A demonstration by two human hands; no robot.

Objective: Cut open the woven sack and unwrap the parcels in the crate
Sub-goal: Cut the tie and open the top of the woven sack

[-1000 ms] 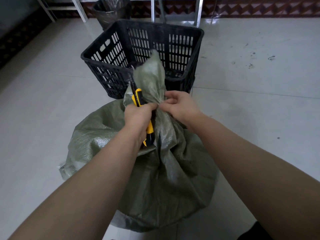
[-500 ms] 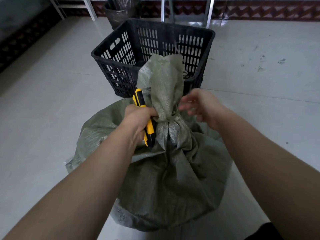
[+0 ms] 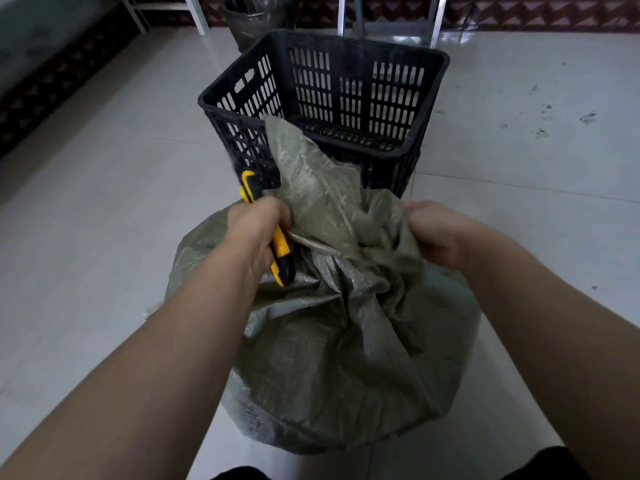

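Note:
A bulging grey-green woven sack [image 3: 346, 358] stands on the floor right in front of me. Its top flap stands up loose and spread between my hands. My left hand [image 3: 256, 226] is closed around a yellow and black utility knife [image 3: 278, 251] and pinches the sack's left edge. My right hand [image 3: 429, 230] grips the sack's right edge and holds it apart from the left. Behind the sack stands a black slotted plastic crate [image 3: 429, 109]; the part of its floor that shows holds nothing. What the sack holds is hidden.
Pale glossy floor tiles [image 3: 104, 220] surround the sack and crate. A dark bin with a plastic liner [image 3: 252, 19] stands behind the crate, beside white metal frame legs [image 3: 436, 19]. A patterned dark skirting runs along the back wall.
The bunched neck of the sack has come loose. My right hand let go of the neck, swung right and took the sack's right edge, pulling the mouth wider. The left hand stays on the knife.

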